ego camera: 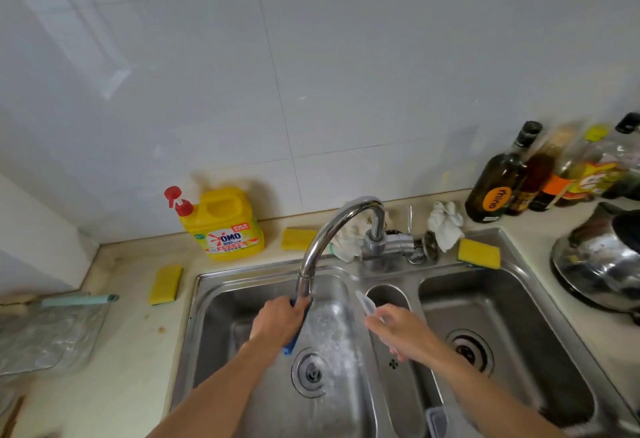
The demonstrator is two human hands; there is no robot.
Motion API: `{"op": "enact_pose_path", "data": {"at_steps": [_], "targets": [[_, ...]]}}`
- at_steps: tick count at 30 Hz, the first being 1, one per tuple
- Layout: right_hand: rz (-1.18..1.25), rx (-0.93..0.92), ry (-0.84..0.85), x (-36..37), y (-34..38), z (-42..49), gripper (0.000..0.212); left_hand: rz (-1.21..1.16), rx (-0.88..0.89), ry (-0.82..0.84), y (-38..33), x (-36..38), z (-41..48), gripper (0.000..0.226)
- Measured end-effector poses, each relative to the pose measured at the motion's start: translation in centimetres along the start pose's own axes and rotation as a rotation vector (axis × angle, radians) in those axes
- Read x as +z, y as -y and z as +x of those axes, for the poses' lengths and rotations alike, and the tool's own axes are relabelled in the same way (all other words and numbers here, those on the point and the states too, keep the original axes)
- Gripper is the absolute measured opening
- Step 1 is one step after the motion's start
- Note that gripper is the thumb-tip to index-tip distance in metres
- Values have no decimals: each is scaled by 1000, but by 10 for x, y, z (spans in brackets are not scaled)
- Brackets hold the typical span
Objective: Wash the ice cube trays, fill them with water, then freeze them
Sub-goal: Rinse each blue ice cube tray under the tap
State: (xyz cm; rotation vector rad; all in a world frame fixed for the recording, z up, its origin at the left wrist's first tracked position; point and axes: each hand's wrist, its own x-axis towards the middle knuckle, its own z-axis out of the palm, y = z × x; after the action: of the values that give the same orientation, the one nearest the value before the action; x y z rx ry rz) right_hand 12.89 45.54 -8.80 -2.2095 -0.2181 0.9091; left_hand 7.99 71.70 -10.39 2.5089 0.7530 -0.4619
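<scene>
the left hand [278, 319] grips a blue ice cube tray [292, 343] on edge under the faucet [332, 229], over the left sink basin [221, 316]. the right hand [405, 332] pinches a clear plastic piece [365, 302] above the basin divider.

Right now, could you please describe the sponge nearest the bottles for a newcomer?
Find the double sink, then its back rim right of the tap. The yellow sponge sits there beside a white rag; the other two lie on the counter.
</scene>
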Motion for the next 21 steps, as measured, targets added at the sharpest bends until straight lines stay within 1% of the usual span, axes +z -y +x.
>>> {"op": "enact_pose_path", "data": {"at_steps": [2,3,5,6,8,10,11,12,14,15,16,17,18,19,20,21], "targets": [[-3,27,-72,3,-10,-8,57,-190,-67,20,3,-3,19,68],[-5,51,-117,5,-15,-12,55,-223,-55,55,1,0,23,64],[3,111,-211,8,-27,-24,52,-198,53,125,-4,18,26,56],[26,142,-260,10,-34,-31,51,-170,117,154,-6,26,25,57],[86,191,-353,14,-46,-47,51,-93,222,144,-7,31,26,61],[72,258,-406,18,-58,-65,52,-91,224,134,-8,23,35,68],[30,305,-417,20,-64,-73,54,-75,210,113,-6,20,40,73],[-21,347,-425,21,-71,-80,55,-10,242,85,-4,18,44,76],[-145,387,-432,24,-83,-93,58,118,332,87,-3,20,46,70],[-214,386,-421,26,-89,-99,62,82,336,96,-3,24,47,66],[-276,376,-399,29,-94,-104,66,-26,298,118,-6,26,44,67],[-328,363,-372,31,-99,-108,69,-164,230,136,-11,24,41,70],[-375,353,-345,33,-103,-112,71,-256,173,121,-14,23,41,72],[-423,348,-319,36,-107,-114,73,-301,147,100,-16,22,41,71],[-477,347,-295,38,-111,-116,73,-295,162,96,-16,22,41,71],[-532,347,-276,40,-114,-117,73,-207,220,111,-16,24,39,67]]}}
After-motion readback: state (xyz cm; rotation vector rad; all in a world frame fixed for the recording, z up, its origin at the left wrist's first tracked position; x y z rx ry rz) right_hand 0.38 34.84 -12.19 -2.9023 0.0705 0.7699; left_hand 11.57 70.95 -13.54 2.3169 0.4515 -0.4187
